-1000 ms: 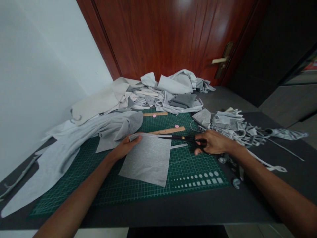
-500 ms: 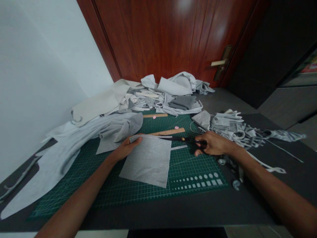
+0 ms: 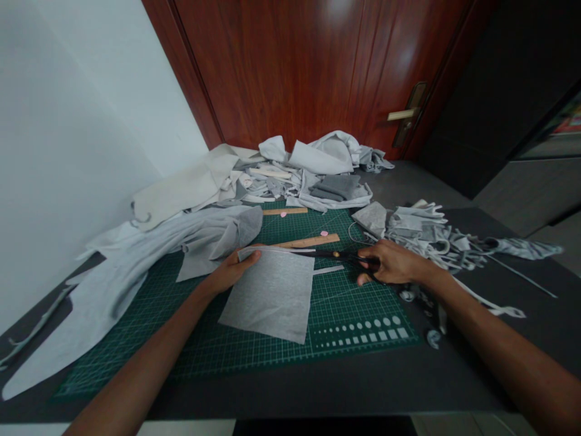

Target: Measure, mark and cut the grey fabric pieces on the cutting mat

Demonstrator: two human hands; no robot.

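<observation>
A square piece of grey fabric (image 3: 272, 297) hangs over the green cutting mat (image 3: 358, 303). My left hand (image 3: 233, 269) pinches its upper left corner, thumb on top. In my right hand (image 3: 390, 261) are black scissors (image 3: 336, 255), fingers through the handles. The blades point left and lie along the fabric's top edge, where a narrow strip (image 3: 290, 249) runs above them. Exactly how far apart the blades are I cannot make out. A thin cut strip (image 3: 328, 270) lies on the mat just right of the fabric.
Wooden rulers (image 3: 313, 241) lie on the mat beyond the scissors, near small pink pieces (image 3: 324, 233). Light grey cloth (image 3: 136, 266) spreads along the left. Fabric piles (image 3: 327, 157) line the back by the door (image 3: 290, 72). Scraps (image 3: 417, 227) are heaped to the right.
</observation>
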